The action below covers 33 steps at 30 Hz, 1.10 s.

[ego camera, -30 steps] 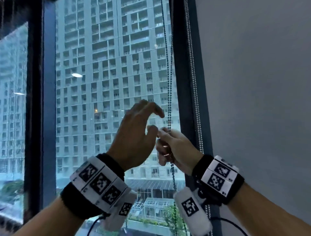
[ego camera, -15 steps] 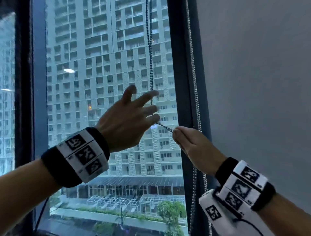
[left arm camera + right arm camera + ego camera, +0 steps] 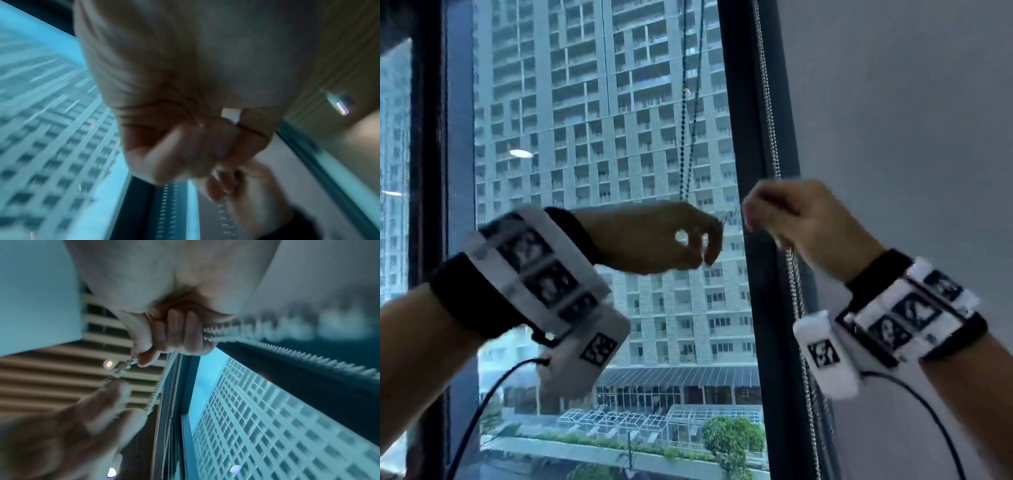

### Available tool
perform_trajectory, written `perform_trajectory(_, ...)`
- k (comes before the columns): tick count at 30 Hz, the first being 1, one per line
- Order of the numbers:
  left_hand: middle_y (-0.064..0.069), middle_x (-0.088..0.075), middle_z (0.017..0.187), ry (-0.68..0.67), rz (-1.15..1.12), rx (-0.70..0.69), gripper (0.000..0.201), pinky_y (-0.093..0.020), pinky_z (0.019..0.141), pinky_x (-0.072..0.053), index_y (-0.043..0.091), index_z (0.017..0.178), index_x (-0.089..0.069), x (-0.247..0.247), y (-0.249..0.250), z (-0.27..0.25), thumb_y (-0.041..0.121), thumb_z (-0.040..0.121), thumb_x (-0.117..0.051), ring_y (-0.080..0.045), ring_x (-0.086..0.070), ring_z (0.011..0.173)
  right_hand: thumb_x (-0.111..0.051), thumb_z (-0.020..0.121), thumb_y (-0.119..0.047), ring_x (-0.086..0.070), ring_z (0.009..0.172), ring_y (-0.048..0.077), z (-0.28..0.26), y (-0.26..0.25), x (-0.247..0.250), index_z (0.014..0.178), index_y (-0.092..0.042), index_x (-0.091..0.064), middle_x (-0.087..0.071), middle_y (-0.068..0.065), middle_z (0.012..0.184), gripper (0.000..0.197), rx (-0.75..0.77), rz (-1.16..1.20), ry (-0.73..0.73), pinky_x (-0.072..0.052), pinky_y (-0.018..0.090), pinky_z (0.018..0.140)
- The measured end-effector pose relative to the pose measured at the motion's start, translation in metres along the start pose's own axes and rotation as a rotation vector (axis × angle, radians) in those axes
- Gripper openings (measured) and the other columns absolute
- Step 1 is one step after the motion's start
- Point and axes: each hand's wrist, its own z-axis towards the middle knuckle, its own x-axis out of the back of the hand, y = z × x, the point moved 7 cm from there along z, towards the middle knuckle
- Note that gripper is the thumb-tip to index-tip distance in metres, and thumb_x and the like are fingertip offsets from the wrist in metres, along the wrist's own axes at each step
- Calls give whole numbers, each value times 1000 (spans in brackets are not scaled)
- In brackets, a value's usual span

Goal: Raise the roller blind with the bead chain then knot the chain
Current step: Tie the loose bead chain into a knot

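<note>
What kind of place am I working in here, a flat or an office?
Probably an upper-floor room, flat or office I cannot tell: a tall dark-framed window faces a high-rise block, a garden lies far below, and both hands work a bead chain beside a grey blind.

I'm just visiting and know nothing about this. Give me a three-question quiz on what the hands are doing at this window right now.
1. True or false: the right hand holds nothing.
2. What runs between the left hand and the right hand?
A. a cloth strip
B. a short stretch of bead chain
C. nothing
3. Fill in: behind the right hand, the window is covered by a grey ____.

Key:
1. False: its fingers are curled round the bead chain, which shows best in the right wrist view.
2. B. The left hand pinches the other end.
3. Roller blind. The pane on the left shows a tower block outside.
</note>
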Motion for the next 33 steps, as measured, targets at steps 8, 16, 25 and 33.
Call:
perform_trajectory(8, -16, -61, 130, -114, -1050, -179, 83, -24, 45, -49, 36, 139, -43, 8, -1, -2, -8, 69, -43, -24, -69, 58, -44, 103, -26, -27, 34, 8, 41, 23, -38, 75, -13, -50, -33, -6, 48, 31, -238, 448, -55, -26, 18, 35)
perform_trajectory(16, -20, -58, 134, -103, -1125, -199, 80, -32, 64, -60, 47, 144, -27, 10, -2, 0, -6, 84, -31, -35, -73, 82, -51, 99, -30, -39, 44, 12, 21, 25, -18, 91, -19, -59, -52, -4, 60, 15, -254, -4, 41, -34, 25, 45)
perform_trajectory(25, -20, -65, 123, -74, -1062, -156, 60, -29, 52, -56, 46, 142, -31, 23, -4, -4, 17, 90, -39, -23, -71, 55, -54, 97, -21, -69, 86, 14, 47, 1, -8, 104, -19, -76, -76, -1, 100, 23, -82, -352, 110, -50, 23, 77)
perform_trajectory(33, -13, -62, 130, -58, -1164, -171, 67, -31, 55, -57, 43, 143, -33, 13, -12, -7, 24, 80, -45, -24, -71, 59, -50, 100, -23, -29, 37, 5, 20, 24, -33, 104, -9, -72, -42, -13, 42, 27, -156, 104, -115, -27, 26, 41)
